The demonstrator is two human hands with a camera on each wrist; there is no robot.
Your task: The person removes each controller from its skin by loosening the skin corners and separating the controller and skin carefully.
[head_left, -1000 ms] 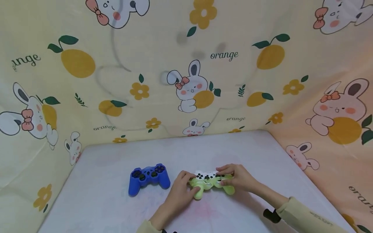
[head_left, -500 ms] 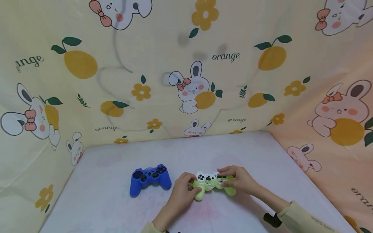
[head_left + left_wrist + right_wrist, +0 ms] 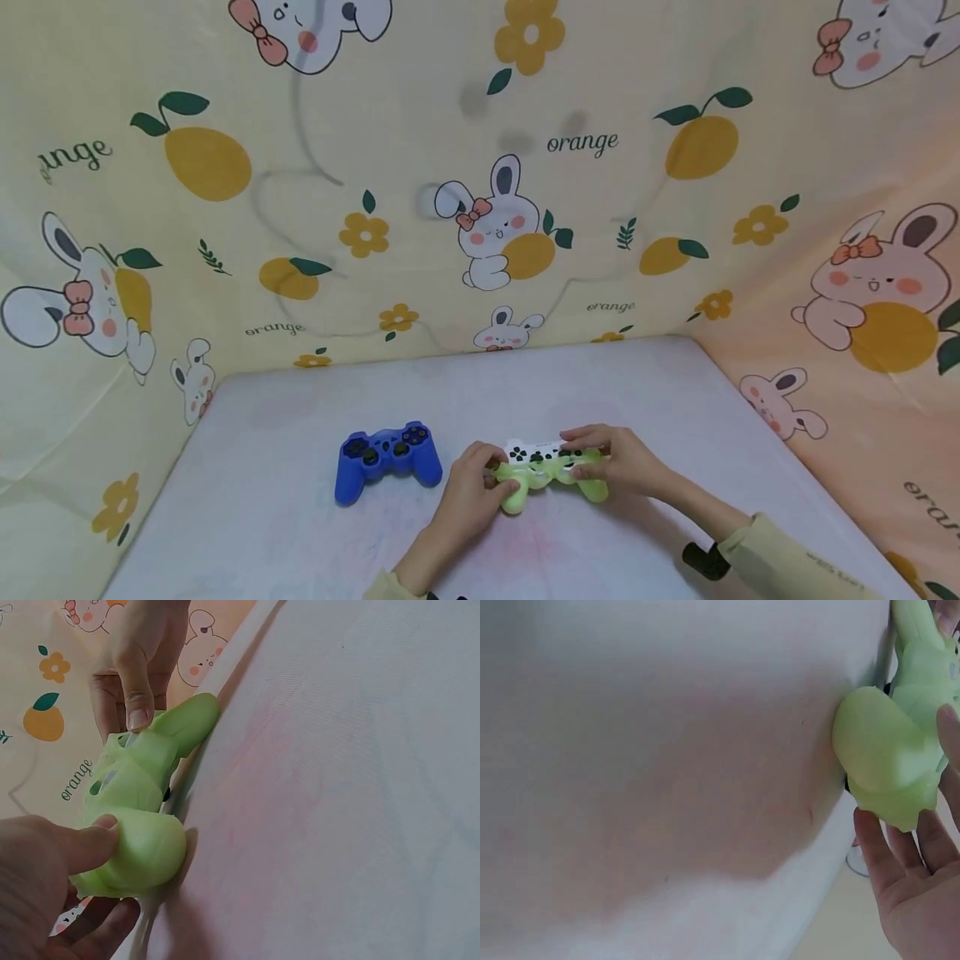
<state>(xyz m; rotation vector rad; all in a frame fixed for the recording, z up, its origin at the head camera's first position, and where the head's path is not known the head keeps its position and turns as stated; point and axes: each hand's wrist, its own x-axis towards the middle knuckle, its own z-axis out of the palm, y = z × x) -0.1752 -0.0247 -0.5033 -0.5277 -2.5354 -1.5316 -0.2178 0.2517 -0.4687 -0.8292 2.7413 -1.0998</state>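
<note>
Cover (image 3: pixel 537 478) and white controller (image 3: pixel 545 452) sit right of the blue controller (image 3: pixel 387 452) — left hand (image 3: pixel 467 490) and right hand (image 3: pixel 627 460) pinch opposite ends — best to work both evenly, so nothing tears.

Left hand (image 3: pixel 471 490), right hand (image 3: pixel 622 460) both pinching, thumbs (image 3: pixel 91 846) on near side, forearms (image 3: pixel 697 504) slanting inward

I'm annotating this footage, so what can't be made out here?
Head: right end of the white controller, hidden by the right hand.
Head: lettering on the right sleeve, too small to read.
Left wrist: white controller, mostly behind the green cover.
Right wrist: left hand, mostly cut off by the image edge.
</note>
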